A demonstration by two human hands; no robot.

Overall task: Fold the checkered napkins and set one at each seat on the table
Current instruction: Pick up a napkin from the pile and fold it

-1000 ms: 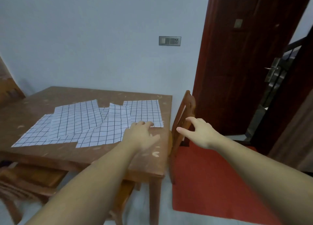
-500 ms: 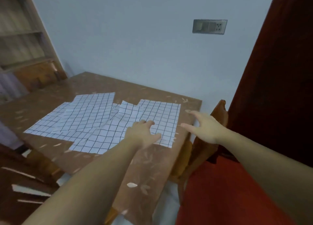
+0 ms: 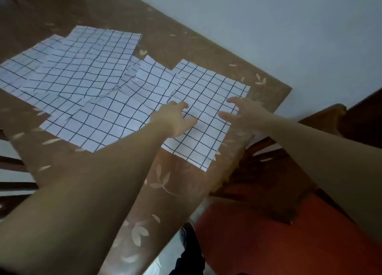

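**Framing the rightmost napkin between both hands**

Head view: the checkered napkin I want (image 3: 203, 144) lies flat at the table's (image 3: 169, 194) right end, straight ahead of both hands. It looks roughly square. Its far corner points toward the table's far right corner, and its near corner stops just short of the right edge. Its left side touches or overlaps the other napkins (image 3: 82, 72), which spread in an overlapping row toward the left end, all unfolded.

My left hand (image 3: 175, 119) rests on the cloth near its left side. The fingers are loosely bent with the tips down and the thumb held apart, so it grasps nothing. My right hand (image 3: 244, 113) is over the napkin's right margin with fingers spread and relaxed, also empty. I cannot tell whether it touches the cloth.

Both arms are stretched well forward, and the left hand sits nearer the napkin's middle. I judge the first fold has not begun. The right edge is the handiest one to lift. A chair (image 3: 330, 113) stands just beyond that end.
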